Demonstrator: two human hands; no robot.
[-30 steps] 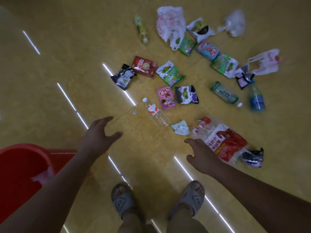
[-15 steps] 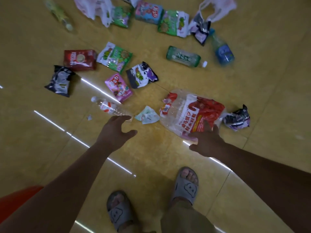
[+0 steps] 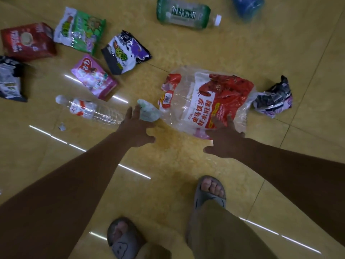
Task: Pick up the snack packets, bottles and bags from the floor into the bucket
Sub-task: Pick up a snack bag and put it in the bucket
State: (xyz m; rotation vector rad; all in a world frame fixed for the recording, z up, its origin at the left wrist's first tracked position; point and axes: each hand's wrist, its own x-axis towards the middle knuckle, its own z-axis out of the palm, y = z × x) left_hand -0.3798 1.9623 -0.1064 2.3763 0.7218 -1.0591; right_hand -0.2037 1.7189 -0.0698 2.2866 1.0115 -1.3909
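My left hand [image 3: 135,128] hangs open, fingers spread, over the base of a clear plastic bottle [image 3: 89,110] and beside a small crumpled pale-green wrapper [image 3: 149,112]. My right hand [image 3: 223,142] is open, its fingertips resting on the near edge of a large clear bag with red print [image 3: 205,98]. A crumpled black-and-purple packet [image 3: 273,99] lies right of that bag. Pink [image 3: 94,78], purple-black [image 3: 124,52], green [image 3: 80,30], red [image 3: 28,41] and black-and-white [image 3: 9,79] packets lie on the floor farther out. The bucket is out of view.
A green bottle [image 3: 183,14] and a blue bottle [image 3: 247,6] lie at the top edge. A tiny scrap [image 3: 62,126] sits near the clear bottle. My two feet in grey slippers [image 3: 211,191] stand on the yellow tiled floor below my arms.
The view has dropped closer to the floor and the red bucket has left the frame. Both hands have reached forward, the left toward the clear bottle and wrapper, the right onto the big bag's edge.
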